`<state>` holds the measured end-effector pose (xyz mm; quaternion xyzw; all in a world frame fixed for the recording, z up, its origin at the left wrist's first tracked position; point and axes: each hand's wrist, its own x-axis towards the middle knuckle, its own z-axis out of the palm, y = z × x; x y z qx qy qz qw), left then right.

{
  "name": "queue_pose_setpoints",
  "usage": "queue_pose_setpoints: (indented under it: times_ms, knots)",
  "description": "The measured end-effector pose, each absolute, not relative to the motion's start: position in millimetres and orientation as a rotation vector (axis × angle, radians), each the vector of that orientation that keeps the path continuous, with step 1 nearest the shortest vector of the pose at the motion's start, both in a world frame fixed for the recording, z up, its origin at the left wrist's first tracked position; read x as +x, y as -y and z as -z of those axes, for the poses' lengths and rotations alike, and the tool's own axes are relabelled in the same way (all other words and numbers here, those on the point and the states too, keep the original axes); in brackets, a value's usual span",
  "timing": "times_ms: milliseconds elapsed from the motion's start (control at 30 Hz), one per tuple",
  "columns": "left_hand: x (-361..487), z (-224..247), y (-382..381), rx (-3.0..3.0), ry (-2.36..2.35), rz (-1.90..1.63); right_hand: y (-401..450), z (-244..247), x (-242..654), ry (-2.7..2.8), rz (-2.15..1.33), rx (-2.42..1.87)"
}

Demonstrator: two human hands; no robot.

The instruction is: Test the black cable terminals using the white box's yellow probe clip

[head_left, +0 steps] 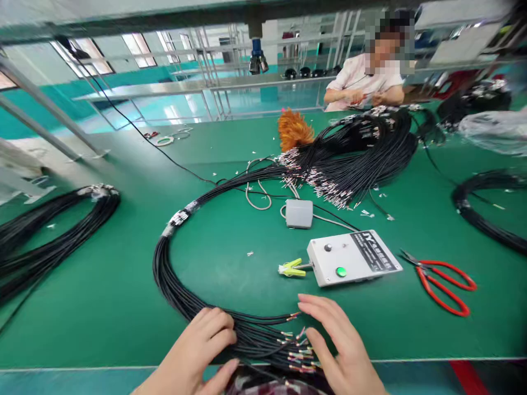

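Note:
A bundle of black cables (pixel 167 274) curves across the green table toward me, its stripped ends showing thin coloured wires (pixel 300 354). My left hand (pixel 206 348) lies over the bundle near the table's front edge, fingers curled around it and thumb on the near side. At the stripped ends, my right hand (pixel 337 340) is open, thumb and fingers apart, with the fingertips close to a few wire tips. Beyond it lies a white control box (pixel 349 258) with a lit green button and a yellow-winged tip (pixel 292 269) on its left side.
Red-handled pliers (pixel 440 280) lie right of the box. Behind are a grey adapter (pixel 299 214), a large cable pile (pixel 358 159) and an orange fluffy bunch (pixel 294 130). More cable coils lie left (pixel 82 219) and right (pixel 473 208). A person (pixel 366 82) sits across the table.

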<state>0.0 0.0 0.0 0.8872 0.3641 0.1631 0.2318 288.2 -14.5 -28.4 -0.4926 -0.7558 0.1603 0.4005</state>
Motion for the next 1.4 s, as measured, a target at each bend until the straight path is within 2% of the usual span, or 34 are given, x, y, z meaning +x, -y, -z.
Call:
queue_pose_setpoints:
  times_ms: [233,533,700,1000,1100,1233,1400]
  knots:
    - [18.9,6.3,-23.1,2.413,-1.185,-0.455,16.3,28.4,283.0,1.986,-0.489,-1.065]
    - [61.4,10.1,-36.9,2.410,-1.136,-0.305,20.0,30.6,287.2,2.191,-0.515,-0.790]
    - [92.1,10.5,-37.5,2.380,-1.164,-0.273,18.5,27.8,286.9,2.204,-0.512,-0.808]
    - [89.4,-11.9,-37.4,1.900,-1.107,-0.649,17.8,30.4,279.4,1.983,-0.366,-1.255]
    - [90.2,-18.4,-33.6,1.745,-1.135,-0.760,19.1,29.8,273.0,2.066,-0.481,-1.151]
    - [89.5,-22.5,-29.9,1.429,-1.161,-0.710,23.0,25.6,268.1,2.025,-0.722,-1.034]
    - [90.0,-22.2,-29.8,1.399,-1.143,-0.703,11.5,10.5,264.9,1.353,-1.164,-1.267]
